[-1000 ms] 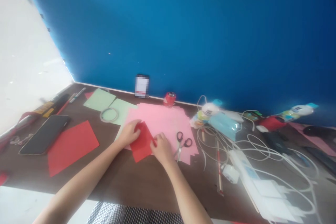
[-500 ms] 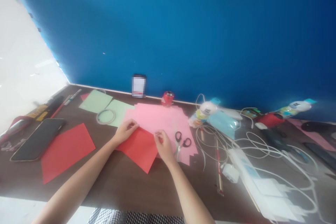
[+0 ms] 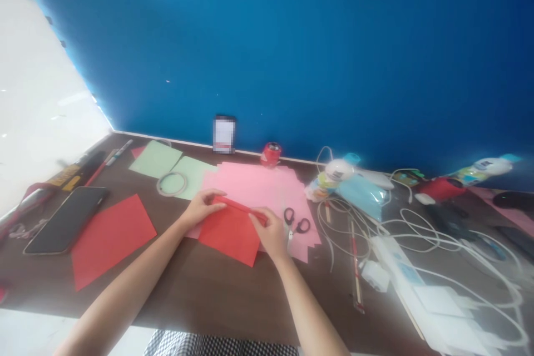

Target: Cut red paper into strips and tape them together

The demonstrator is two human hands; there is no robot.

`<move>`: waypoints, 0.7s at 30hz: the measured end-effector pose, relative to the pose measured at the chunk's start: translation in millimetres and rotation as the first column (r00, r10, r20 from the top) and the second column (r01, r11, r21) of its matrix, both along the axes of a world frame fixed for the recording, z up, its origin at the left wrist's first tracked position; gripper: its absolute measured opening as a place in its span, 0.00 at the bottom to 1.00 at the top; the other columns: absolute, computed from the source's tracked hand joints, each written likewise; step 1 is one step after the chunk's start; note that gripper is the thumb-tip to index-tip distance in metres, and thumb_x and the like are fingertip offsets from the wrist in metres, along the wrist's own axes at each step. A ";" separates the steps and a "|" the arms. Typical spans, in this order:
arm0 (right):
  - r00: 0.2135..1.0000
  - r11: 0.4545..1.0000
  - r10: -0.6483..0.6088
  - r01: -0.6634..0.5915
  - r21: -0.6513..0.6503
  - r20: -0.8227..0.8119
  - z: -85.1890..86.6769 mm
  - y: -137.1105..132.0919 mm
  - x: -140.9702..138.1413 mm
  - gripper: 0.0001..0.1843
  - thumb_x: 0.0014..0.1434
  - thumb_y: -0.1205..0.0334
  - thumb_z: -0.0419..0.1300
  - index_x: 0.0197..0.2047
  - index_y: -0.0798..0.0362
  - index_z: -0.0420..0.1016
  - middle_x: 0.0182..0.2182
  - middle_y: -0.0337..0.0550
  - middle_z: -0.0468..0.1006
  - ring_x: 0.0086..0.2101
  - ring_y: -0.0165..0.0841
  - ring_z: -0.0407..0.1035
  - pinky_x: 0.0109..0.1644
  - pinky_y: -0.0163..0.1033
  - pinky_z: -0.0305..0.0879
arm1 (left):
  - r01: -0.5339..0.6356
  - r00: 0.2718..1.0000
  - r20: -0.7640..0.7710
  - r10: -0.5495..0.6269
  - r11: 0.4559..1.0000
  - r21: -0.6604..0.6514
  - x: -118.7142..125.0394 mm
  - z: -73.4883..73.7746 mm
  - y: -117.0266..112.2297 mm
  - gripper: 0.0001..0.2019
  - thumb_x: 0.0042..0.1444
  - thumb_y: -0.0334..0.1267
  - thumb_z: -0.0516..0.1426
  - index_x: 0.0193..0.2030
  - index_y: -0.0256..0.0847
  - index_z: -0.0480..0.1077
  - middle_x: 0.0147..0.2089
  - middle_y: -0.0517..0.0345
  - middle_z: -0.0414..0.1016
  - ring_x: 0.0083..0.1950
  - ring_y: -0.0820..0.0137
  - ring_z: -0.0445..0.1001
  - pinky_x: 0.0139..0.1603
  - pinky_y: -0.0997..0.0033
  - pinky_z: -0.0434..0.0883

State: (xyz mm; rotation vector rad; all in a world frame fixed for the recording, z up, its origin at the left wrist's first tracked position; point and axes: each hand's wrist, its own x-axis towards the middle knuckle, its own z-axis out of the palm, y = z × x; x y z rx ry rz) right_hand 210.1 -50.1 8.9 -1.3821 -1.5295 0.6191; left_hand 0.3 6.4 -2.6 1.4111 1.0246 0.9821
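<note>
A red sheet of paper [image 3: 231,235] is held between my two hands, its far edge folded over into a narrow strip. My left hand [image 3: 203,208] pinches the left end of that fold. At the fold's right end, my right hand [image 3: 270,232] grips with thumb and fingers. Beneath and beyond the red sheet lie stacked pink papers [image 3: 258,183]. Scissors with black handles [image 3: 297,222] rest on the pink stack, just right of my right hand, their blades partly hidden by it.
Left of my arm lie another red sheet [image 3: 112,239] and a phone [image 3: 67,219]. Green papers [image 3: 156,159] carry a white ring [image 3: 172,183]. A red round container [image 3: 271,154] stands by the wall. Rightward are a glue bottle [image 3: 334,173], tangled white cables [image 3: 421,233] and a power strip [image 3: 396,267].
The red sheet's far edge has been turned over into a narrow fold. My hands now grip both ends of it. The whole view has shifted slightly.
</note>
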 end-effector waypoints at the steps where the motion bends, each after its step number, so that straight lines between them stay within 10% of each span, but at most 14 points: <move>1: 1.000 1.000 -0.019 0.019 -0.008 0.010 1.2 -0.5 -0.1 0.08 0.52 0.59 0.58 0.35 0.52 0.75 0.33 0.43 0.78 0.35 0.35 0.72 0.41 0.40 0.68 | 0.019 1.000 0.006 -0.019 1.000 -0.014 0.1 -0.1 -0.1 0.19 0.44 0.44 0.62 0.43 0.39 0.71 0.46 0.49 0.73 0.46 0.61 0.70 0.44 0.66 0.67; 21: 0.998 0.998 0.060 -0.060 0.002 -0.027 2.4 -1.1 0.0 0.08 0.54 0.59 0.55 0.34 0.52 0.73 0.33 0.42 0.77 0.35 0.34 0.71 0.38 0.37 0.67 | -0.014 0.998 -0.070 0.008 0.996 -0.084 1.7 9.3 -6.9 0.18 0.51 0.51 0.53 0.26 0.37 0.69 0.25 0.60 0.69 0.27 0.72 0.67 0.27 0.75 0.62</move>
